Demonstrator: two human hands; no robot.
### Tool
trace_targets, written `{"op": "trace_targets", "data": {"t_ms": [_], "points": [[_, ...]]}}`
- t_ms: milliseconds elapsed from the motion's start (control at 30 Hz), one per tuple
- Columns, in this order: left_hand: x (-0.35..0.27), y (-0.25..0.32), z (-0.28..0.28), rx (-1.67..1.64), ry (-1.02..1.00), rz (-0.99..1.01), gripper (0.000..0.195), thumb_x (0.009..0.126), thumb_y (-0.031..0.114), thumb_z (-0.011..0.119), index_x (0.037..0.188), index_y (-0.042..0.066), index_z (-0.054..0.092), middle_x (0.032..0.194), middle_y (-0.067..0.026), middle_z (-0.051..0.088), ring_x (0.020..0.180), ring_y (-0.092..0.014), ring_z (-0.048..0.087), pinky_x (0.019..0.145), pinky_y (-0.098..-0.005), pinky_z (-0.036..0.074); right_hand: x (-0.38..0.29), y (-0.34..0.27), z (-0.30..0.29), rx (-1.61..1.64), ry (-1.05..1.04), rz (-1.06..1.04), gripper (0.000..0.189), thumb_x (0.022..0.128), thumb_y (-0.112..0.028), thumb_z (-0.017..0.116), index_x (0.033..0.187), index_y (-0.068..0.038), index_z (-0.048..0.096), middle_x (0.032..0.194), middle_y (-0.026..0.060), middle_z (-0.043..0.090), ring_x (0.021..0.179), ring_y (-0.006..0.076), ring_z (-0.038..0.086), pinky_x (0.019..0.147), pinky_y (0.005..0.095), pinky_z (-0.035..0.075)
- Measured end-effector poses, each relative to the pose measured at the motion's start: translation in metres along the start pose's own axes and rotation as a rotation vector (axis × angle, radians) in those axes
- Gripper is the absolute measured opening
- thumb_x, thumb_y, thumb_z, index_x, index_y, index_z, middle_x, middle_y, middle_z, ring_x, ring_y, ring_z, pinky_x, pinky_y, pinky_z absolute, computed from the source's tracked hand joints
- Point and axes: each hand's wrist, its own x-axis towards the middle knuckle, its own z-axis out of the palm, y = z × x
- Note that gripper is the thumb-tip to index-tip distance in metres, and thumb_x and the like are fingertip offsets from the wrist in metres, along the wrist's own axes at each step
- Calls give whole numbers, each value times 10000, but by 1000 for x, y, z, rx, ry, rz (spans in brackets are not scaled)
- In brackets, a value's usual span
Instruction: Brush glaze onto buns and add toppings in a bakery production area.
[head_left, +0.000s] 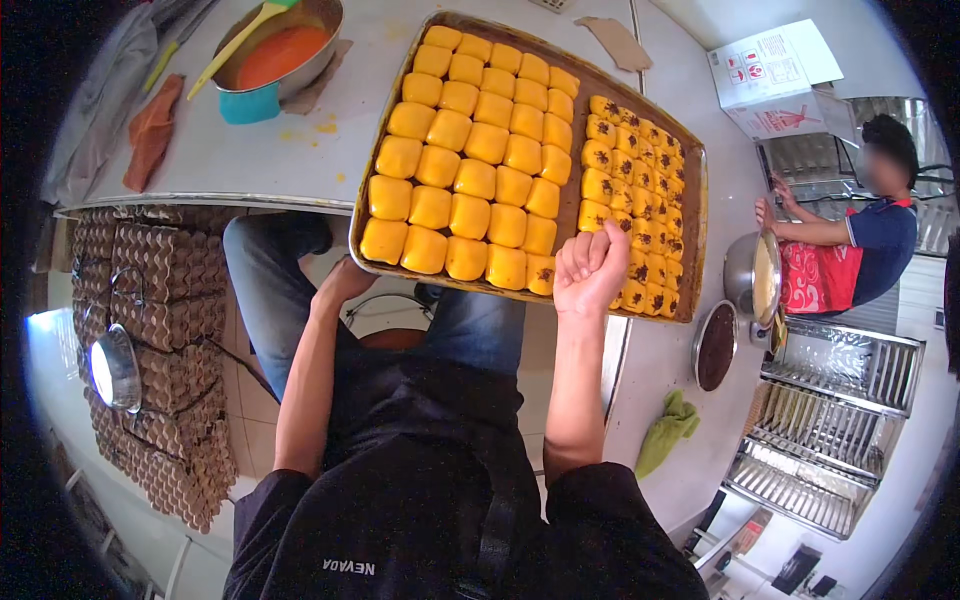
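Note:
A large metal baking tray (568, 67) holds rows of glossy yellow glazed buns (480, 142). The tray's left part has plain buns, apart from one by my right hand that bears dark bits. Across a bare strip, a second group of buns (643, 172) is topped with dark sprinkles. My left hand (349, 279) grips the tray's near left corner, its fingers partly hidden under the edge. Over the near side of the tray, my right hand (592, 270) is raised with curled fingers; any sprinkles inside are hidden. A round pan of dark sprinkles (716, 346) stands to the right.
At the upper left, a metal bowl of orange liquid (281, 56) carries a yellow-handled brush (232, 52). An orange cloth (152, 135) lies nearby. Stacked egg trays (161, 315) stand at left. A green cloth (667, 431), a mixing bowl (750, 277) and a co-worker (862, 225) are right.

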Motion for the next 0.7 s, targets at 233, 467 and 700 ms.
{"op": "trace_targets", "data": {"t_ms": [233,467,700], "points": [[0,-2,-1,102,-36,-66,372,845,301,532,1147,85,548,1137,-144,569,1107,-279,509,881,-355,430,25,0,22,-69,-11,-20,454,880,-287,417,477,-150,261,406,-17,236,333,102,193,321,246,177],[-1,-14,3,-4,9,-82,342,827,263,538,1104,65,564,1096,-173,580,1071,-299,527,855,-374,437,47,-3,35,-95,-20,-22,449,877,-278,422,482,-145,252,414,-14,243,332,106,201,318,254,172],[0,-4,1,-1,34,-72,304,795,223,565,1045,51,583,1032,-180,603,1002,-323,559,802,-387,461,78,1,45,-161,-13,-15,432,876,-260,411,488,-143,259,413,-10,249,331,110,203,313,262,167]]}}
